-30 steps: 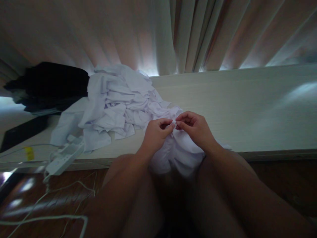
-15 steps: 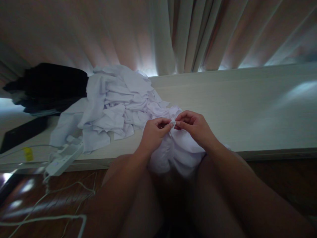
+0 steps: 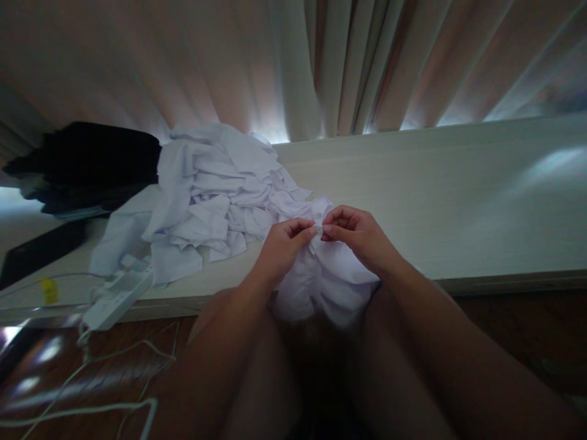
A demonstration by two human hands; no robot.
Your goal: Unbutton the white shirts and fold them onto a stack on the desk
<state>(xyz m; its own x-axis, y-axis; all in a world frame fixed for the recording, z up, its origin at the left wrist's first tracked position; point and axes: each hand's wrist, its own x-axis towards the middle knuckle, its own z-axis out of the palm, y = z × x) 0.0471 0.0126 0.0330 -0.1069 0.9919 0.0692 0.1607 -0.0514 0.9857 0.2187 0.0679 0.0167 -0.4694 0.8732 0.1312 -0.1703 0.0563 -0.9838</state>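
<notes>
Left hand: [image 3: 284,244] curled, thumb and forefinger pinched on a small fold of the white garment [image 3: 321,281], fingertip to fingertip with the other hand.
Right hand: [image 3: 358,238] pinched the same way on the same bit of cloth; whether a button or only fabric sits between the tips, too small to tell.
White garment: bunched at the near edge of the table [image 3: 458,195], partly hanging over it toward the lap.
Risk: probably a slipped pinch, since the grip is fingertip-only and the light is dim; likely slide to the floor too, with the hanging part pulling on the rest.
Nearby: heap of white clothes [image 3: 206,201] just left, touching the held piece; dark pile [image 3: 87,165] beyond it; white power strip [image 3: 114,299] at the table edge, cords [image 3: 92,379] trailing.
Surface: pale wood-grain tabletop, bare on the right.
Room: dim, pleated curtain [image 3: 321,61] behind, glossy dark wooden floor [image 3: 527,330].
</notes>
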